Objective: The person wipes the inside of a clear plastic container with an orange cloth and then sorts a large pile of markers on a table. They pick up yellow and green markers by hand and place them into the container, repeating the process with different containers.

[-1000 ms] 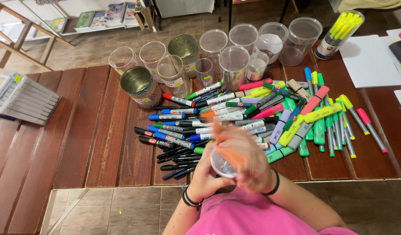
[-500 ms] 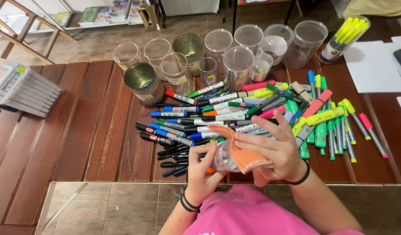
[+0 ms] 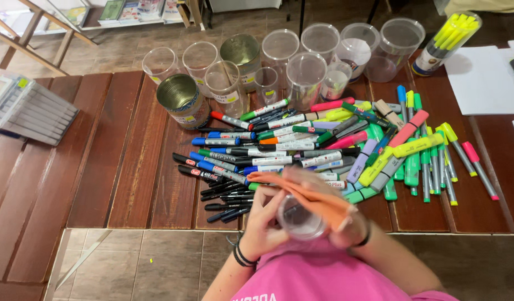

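A: Right at the table edge, the left hand (image 3: pixel 262 223) has its fingers wrapped round a small clear plastic cup (image 3: pixel 298 217), mouth tipped toward the camera.

B: And the right hand (image 3: pixel 340 214) is blurred, fingers closed on an orange cloth (image 3: pixel 307 192) draped over the cup's rim. Half a second ago that cloth was bunched higher, by the markers; now it lies across the cup.

A: So the wiping is moving around the cup, I'd judge. It hasn't been set down.

B: Just beyond the hands, the heap of markers and pens (image 3: pixel 279 145), black and blue ones nearest, then green, red and pink.

A: To the right, the highlighters (image 3: pixel 418 156), green and yellow, spread on the wooden table (image 3: pixel 117 167).

B: Farther back, two metal cans (image 3: pixel 181 100) and a row of empty clear cups (image 3: pixel 304 69).

A: Far right corner, a tub of yellow highlighters (image 3: pixel 446 42) beside white paper (image 3: pixel 482 78).
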